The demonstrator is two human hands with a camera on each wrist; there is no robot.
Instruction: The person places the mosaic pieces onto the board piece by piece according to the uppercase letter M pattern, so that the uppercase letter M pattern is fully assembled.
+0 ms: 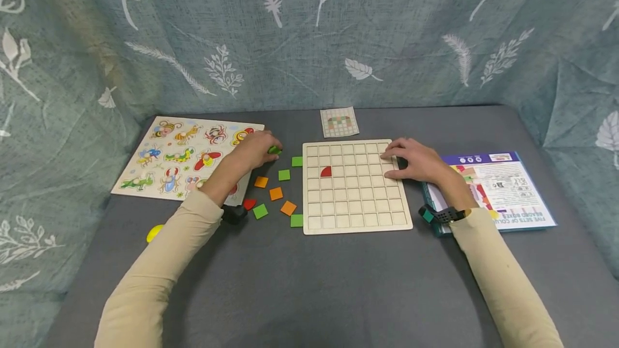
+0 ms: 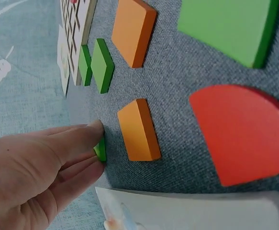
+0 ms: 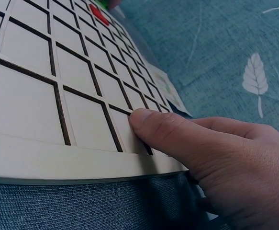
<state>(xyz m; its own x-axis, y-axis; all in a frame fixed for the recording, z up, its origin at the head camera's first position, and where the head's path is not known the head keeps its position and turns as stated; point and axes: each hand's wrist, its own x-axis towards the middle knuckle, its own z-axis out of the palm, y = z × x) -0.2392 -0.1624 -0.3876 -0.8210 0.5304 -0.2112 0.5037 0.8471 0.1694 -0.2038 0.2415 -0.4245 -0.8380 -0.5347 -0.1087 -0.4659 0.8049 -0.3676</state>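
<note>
My left hand (image 1: 251,150) pinches a small green tile (image 1: 274,150) between thumb and fingers, beside the right edge of the insect picture board (image 1: 159,165). In the left wrist view, only a sliver of that green tile (image 2: 101,151) shows. A wooden grid board (image 1: 355,191) lies flat in the middle of the table, with one red quarter-circle piece (image 1: 326,172) in a cell toward its upper left. My right hand (image 1: 417,162) touches the grid board's right side with fingers extended. Its thumb (image 3: 153,125) rests on a cell near the rim in the right wrist view.
Loose green tiles (image 1: 283,175), orange tiles (image 1: 275,194) and a red piece (image 1: 249,204) lie between the boards. A pattern card (image 1: 340,122) lies behind the grid. A printed booklet (image 1: 508,192) sits at right; a yellow object (image 1: 154,233) lies by my left sleeve.
</note>
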